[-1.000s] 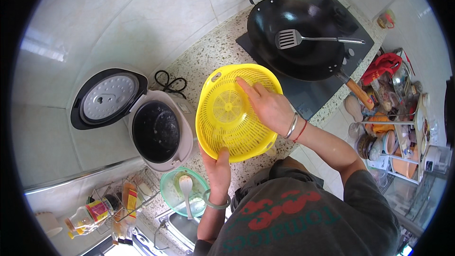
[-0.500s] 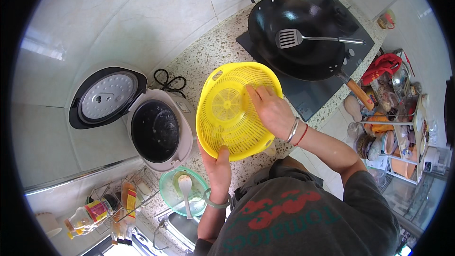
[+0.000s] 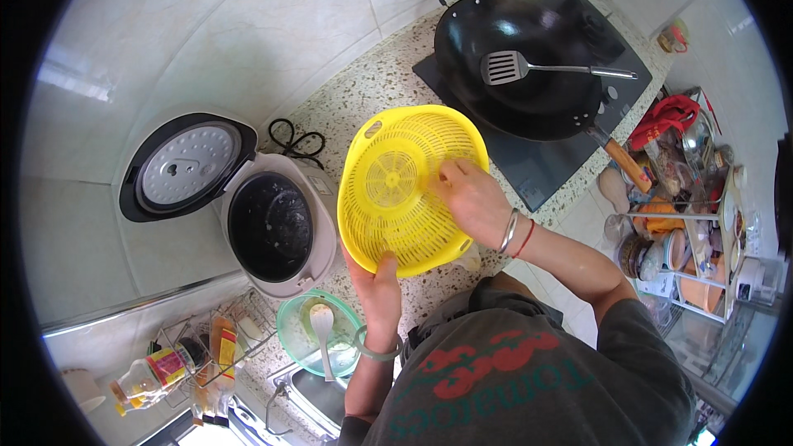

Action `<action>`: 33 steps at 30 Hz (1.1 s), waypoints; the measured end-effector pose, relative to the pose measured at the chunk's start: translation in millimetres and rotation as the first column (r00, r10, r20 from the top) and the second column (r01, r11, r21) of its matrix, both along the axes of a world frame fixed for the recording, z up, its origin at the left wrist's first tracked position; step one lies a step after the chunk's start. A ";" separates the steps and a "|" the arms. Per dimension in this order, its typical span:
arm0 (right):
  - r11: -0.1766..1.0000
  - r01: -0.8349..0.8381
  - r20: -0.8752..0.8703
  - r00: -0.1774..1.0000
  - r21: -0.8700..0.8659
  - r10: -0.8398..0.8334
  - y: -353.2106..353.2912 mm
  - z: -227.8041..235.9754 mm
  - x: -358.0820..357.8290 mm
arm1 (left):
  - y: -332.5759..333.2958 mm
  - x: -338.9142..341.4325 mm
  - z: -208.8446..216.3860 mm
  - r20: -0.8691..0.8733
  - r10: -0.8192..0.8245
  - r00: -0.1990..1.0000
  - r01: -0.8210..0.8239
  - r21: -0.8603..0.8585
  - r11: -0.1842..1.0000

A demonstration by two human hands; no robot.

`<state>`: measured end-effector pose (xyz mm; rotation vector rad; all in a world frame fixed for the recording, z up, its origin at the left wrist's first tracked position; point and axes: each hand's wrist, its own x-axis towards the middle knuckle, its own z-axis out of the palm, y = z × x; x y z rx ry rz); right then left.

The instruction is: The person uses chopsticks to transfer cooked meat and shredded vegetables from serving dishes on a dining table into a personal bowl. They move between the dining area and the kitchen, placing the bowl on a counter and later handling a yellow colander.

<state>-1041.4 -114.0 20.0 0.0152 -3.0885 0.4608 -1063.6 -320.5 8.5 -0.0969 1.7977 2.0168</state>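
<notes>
A yellow plastic colander [image 3: 391,180] is held tilted above the counter, its slotted inside facing up. My left hand [image 3: 381,293] grips its near rim, the thumb on the inner wall and the fingers out of sight beneath. Inside the right part of the colander, my right hand [image 3: 475,202] has its fingers curled and pressed together near the slotted wall. Whether anything is between those fingertips cannot be made out. Left of the colander stands a rice cooker [image 3: 325,227] with its lid [image 3: 192,167] raised; whitish residue marks its dark inner pot [image 3: 268,231].
A black wok [image 3: 537,116] with a slotted spatula [image 3: 504,68] across it sits on the cooktop [image 3: 529,173]. A green basin [image 3: 289,340] holding a white spoon [image 3: 323,322] stands by the sink [image 3: 322,396]. Bottles [image 3: 157,376] are at left; a crowded rack [image 3: 694,215] is at right.
The fingers of my right hand have drawn in from a more stretched position along the colander's wall. The colander has shifted slightly left, still in my left hand.
</notes>
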 end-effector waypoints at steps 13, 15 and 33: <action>0.961 -0.202 -0.059 0.979 -0.186 0.195 -18.3 -2.2 15.9 | -1.2 -4.6 -2.3 -0.060 0.086 0.995 -0.086 -0.003 0.996; 0.993 -0.093 -0.166 0.983 -0.069 0.081 -18.1 11.0 12.3 | 1.2 -2.1 0.8 -0.047 0.117 0.992 -0.116 0.027 0.993; 0.999 0.026 -0.312 0.950 0.041 -0.012 -18.1 22.4 18.4 | 9.6 17.1 6.8 -0.015 0.173 0.985 -0.170 0.135 0.976</action>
